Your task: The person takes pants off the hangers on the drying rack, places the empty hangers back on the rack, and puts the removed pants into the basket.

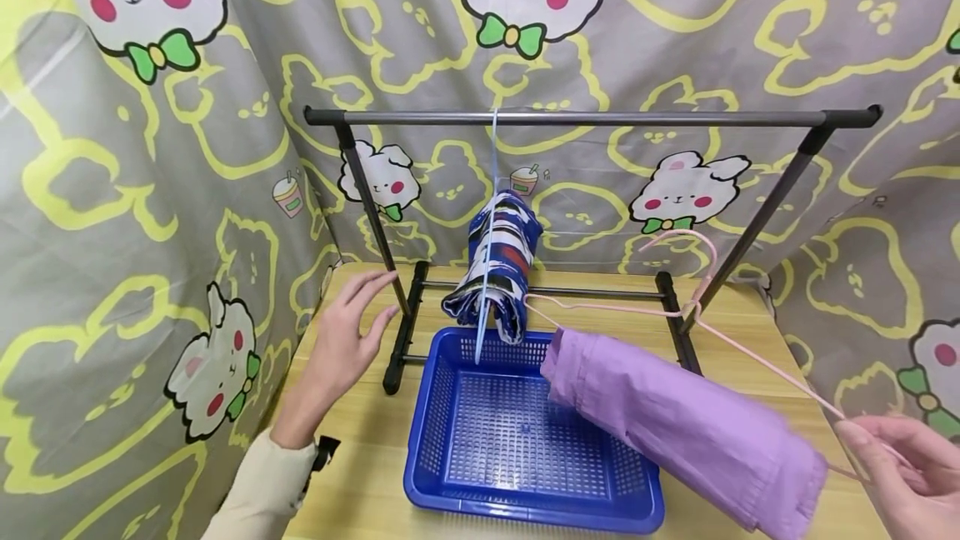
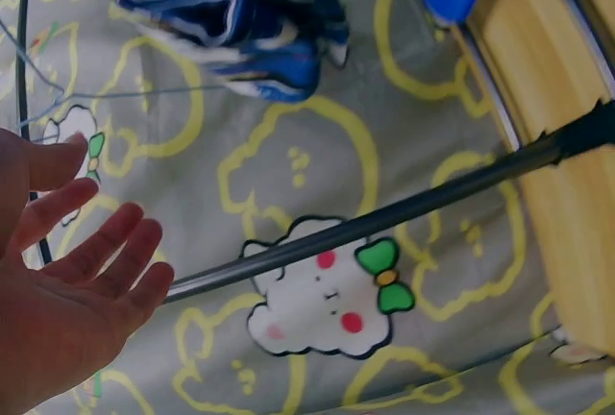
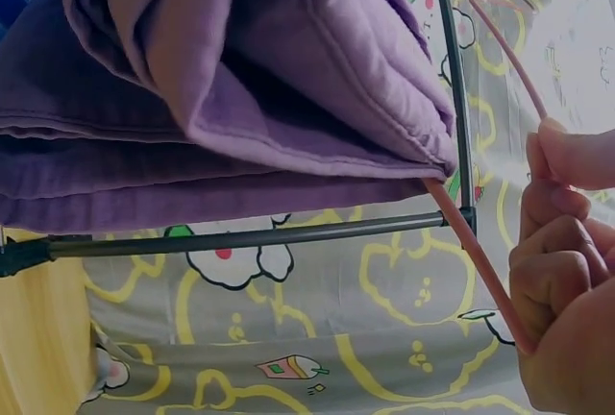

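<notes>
At the right of the head view, my right hand (image 1: 903, 469) grips one end of a pink hanger (image 1: 765, 361). Folded purple trousers (image 1: 690, 432) drape over the hanger's lower bar, above the right side of a blue basket (image 1: 536, 515). In the right wrist view, fingers and thumb curl round the pink wire beside the purple cloth (image 3: 317, 69). My left hand (image 1: 347, 336) is raised near the rack's left post, fingers apart, holding nothing. A blue-and-white patterned garment (image 1: 502, 265) hangs from a light blue hanger (image 1: 489, 248) on the rail.
The rack has a grey top rail (image 1: 645, 118) with dark posts and feet on a wooden table (image 1: 345, 457). The basket with perforated walls sits in front of the rack. A patterned curtain (image 1: 420, 32) surrounds the back and sides.
</notes>
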